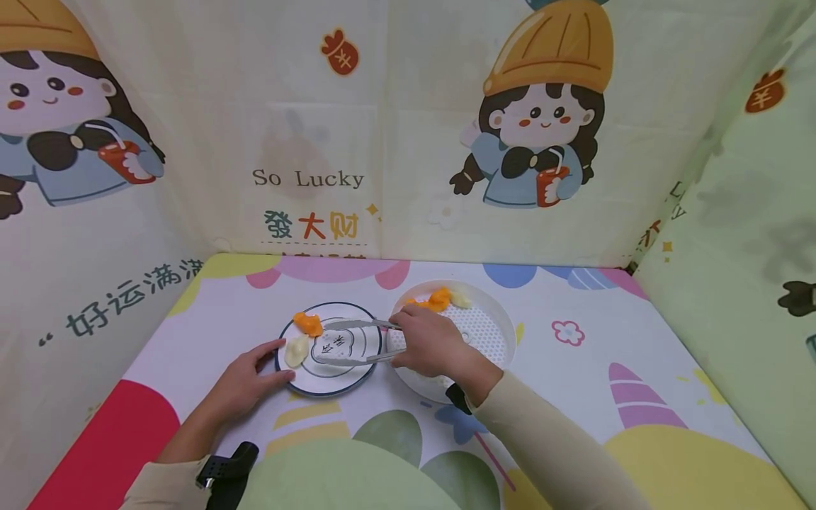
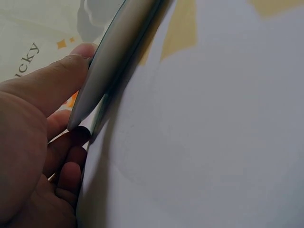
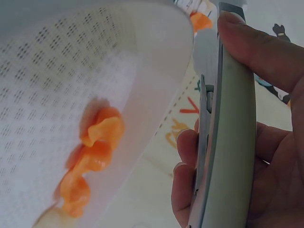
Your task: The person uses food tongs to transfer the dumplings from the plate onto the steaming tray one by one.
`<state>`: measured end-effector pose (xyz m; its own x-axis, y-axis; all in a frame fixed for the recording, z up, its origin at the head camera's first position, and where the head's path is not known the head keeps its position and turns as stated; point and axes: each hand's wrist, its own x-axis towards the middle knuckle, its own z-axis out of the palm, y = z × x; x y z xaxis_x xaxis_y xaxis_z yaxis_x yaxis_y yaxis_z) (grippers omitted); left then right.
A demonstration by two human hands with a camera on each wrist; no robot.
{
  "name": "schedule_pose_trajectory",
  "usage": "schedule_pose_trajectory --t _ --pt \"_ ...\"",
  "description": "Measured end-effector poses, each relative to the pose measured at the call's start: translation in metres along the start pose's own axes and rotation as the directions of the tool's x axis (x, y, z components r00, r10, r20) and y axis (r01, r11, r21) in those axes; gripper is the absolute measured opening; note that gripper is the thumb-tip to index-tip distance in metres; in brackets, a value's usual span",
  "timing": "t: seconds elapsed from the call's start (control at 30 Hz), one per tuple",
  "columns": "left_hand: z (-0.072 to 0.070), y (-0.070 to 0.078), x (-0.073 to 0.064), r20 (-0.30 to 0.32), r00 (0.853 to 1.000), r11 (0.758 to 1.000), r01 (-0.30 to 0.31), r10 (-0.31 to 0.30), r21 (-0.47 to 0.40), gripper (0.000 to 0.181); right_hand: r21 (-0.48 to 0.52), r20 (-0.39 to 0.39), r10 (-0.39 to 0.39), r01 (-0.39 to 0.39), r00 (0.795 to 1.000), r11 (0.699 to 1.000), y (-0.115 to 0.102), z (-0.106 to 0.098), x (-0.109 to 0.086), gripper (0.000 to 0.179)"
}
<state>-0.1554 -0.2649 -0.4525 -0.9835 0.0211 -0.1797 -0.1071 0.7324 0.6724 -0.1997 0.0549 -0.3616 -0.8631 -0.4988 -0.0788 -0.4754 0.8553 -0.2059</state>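
Observation:
My left hand (image 1: 245, 386) grips the left rim of a white plate (image 1: 344, 381) with dark blue edging. In the left wrist view its thumb lies on the rim and the fingers curl under it. An orange piece of food (image 1: 308, 324) and a pale piece (image 1: 296, 351) lie at the plate's left side. My right hand (image 1: 436, 343) holds metal tongs (image 3: 232, 137). Their two arms are spread apart over the plate, tips near the food pieces, nothing visibly pinched between them.
Right of the plate, partly under my right hand, stands a white perforated basket (image 1: 508, 347). Several orange pieces (image 3: 97, 154) and a pale piece (image 1: 460, 301) lie at its far side. A patterned cloth wall (image 1: 414, 234) rises behind the table (image 1: 561, 382).

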Motion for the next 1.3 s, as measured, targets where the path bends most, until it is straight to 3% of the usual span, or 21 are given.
schedule_pose_trajectory --t 0.37,0.8,1.03,1.3 --pt "-0.001 0.001 0.000 0.006 1.000 1.000 -0.004 0.004 -0.010 0.088 -0.050 0.045 -0.057 0.059 0.997 0.997 -0.019 0.005 0.019 0.064" --pt "-0.002 0.000 0.000 0.000 1.000 1.000 -0.020 0.020 -0.010 0.088 -0.024 0.084 -0.028 0.030 0.996 0.999 -0.028 0.007 0.028 0.064" --pt "-0.002 0.002 -0.001 0.004 1.000 1.000 0.005 -0.005 -0.013 0.091 -0.002 0.066 -0.028 0.028 0.997 1.000 -0.023 0.006 0.023 0.045" --pt "-0.002 0.004 -0.003 0.005 1.000 1.000 -0.006 0.006 -0.012 0.091 -0.035 0.057 -0.042 0.044 0.998 0.998 -0.022 0.007 0.022 0.059"
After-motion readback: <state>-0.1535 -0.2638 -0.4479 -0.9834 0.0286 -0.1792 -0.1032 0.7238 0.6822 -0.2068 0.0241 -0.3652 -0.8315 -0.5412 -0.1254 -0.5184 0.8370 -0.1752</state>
